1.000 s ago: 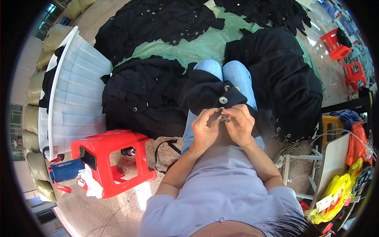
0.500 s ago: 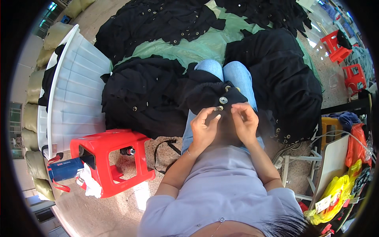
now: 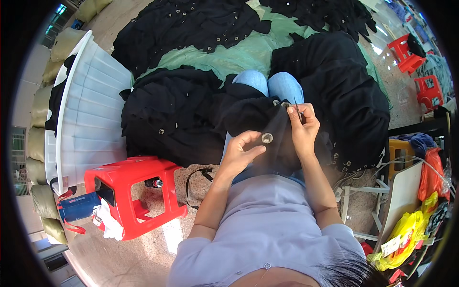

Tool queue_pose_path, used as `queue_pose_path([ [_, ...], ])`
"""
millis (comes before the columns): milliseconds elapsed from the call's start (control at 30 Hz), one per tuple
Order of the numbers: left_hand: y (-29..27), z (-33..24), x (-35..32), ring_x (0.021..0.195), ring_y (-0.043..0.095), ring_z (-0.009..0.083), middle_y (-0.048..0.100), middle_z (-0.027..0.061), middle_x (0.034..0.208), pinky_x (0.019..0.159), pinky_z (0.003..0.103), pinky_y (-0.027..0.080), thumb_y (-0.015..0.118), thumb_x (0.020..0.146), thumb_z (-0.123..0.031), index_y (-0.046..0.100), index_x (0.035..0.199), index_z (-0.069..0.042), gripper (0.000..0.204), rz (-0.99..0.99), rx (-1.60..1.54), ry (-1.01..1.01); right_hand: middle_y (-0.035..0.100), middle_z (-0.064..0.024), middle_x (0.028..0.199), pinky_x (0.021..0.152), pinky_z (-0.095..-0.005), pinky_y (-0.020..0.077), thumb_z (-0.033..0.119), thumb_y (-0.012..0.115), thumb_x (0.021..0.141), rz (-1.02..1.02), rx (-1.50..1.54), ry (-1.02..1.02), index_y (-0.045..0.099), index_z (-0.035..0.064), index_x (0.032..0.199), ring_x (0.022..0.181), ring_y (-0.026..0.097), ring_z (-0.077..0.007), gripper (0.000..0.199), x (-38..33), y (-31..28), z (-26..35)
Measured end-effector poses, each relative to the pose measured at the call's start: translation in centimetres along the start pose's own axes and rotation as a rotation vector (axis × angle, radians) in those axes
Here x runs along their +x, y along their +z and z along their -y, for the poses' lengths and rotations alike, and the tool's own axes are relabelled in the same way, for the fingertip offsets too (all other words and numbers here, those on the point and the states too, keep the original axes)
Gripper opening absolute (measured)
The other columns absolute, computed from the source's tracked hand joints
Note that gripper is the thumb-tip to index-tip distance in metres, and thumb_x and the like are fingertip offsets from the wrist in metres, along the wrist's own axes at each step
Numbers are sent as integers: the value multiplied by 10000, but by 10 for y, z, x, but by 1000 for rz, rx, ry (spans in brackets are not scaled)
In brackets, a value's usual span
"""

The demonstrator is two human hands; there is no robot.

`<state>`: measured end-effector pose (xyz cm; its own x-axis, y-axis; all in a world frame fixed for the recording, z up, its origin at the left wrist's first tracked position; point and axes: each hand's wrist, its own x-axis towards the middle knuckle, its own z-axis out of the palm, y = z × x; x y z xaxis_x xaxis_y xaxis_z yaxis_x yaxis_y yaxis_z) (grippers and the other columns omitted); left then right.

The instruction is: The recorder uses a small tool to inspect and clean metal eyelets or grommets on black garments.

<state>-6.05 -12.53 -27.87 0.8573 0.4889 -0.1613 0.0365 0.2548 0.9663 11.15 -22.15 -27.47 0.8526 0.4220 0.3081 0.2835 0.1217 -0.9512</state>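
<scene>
A black garment (image 3: 248,112) with round metallic-looking buttons lies across my jeans-clad lap. My left hand (image 3: 239,150) has the cloth at its curled fingers, beside a large pale-centred button (image 3: 267,137); its thumb stands apart from the index finger, and the other fingertips are hidden. My right hand (image 3: 305,125) pinches the garment's edge at another button (image 3: 285,104). Thin dark pointed blades, apparently of small thread snips (image 3: 297,109), stick up between its fingers. Between both hands the cloth is drawn up, thin and partly see-through.
Heaps of black garments (image 3: 167,105) surround my knees, some on a green sheet (image 3: 220,62). To the left stand a white plastic bin (image 3: 93,110) and a red stool (image 3: 134,172) with a blue box (image 3: 79,205). A yellow bag (image 3: 406,232) and cables are at right.
My right hand has moved up to a farther button, and the dark blades now show in it. My left hand has shifted slightly left and down, its thumb farther from the index finger.
</scene>
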Motion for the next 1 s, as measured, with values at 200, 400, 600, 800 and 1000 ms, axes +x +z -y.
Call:
queue_pose_path([
  [200,14,-28,-2,765,562,24,660,-23,876,663,174,444,697,886,-59,681,1004,10,138,-62,-148,-4,557,3,849,596,-225,408,108,731,851,46,-163,147,638,51,1026,637,470,-69,206,4,-3,3],
  [400,24,-29,-1,736,541,3,645,-51,812,648,168,427,704,884,-59,685,973,-1,108,-256,-8,143,632,-109,875,674,-309,488,161,554,967,52,-248,-208,586,13,1136,697,604,-206,227,-22,-12,32],
  [600,40,-6,-2,797,559,26,651,-10,869,696,178,441,693,864,28,664,918,16,62,-406,14,355,647,-121,834,608,-277,528,19,693,845,142,-313,-264,645,-12,1025,655,650,-197,189,-53,-1,62],
  [800,45,-1,-1,796,577,50,647,16,858,707,191,451,695,851,50,655,905,24,72,-480,36,414,635,-109,782,561,-281,518,14,724,807,151,-363,-341,653,-16,999,614,639,-206,207,-56,2,63],
  [1000,46,4,-2,790,589,81,647,37,866,701,211,459,696,830,69,653,895,17,94,-518,88,475,631,-110,773,546,-280,513,21,729,807,170,-397,-351,655,-18,1006,605,640,-206,215,-61,5,60],
])
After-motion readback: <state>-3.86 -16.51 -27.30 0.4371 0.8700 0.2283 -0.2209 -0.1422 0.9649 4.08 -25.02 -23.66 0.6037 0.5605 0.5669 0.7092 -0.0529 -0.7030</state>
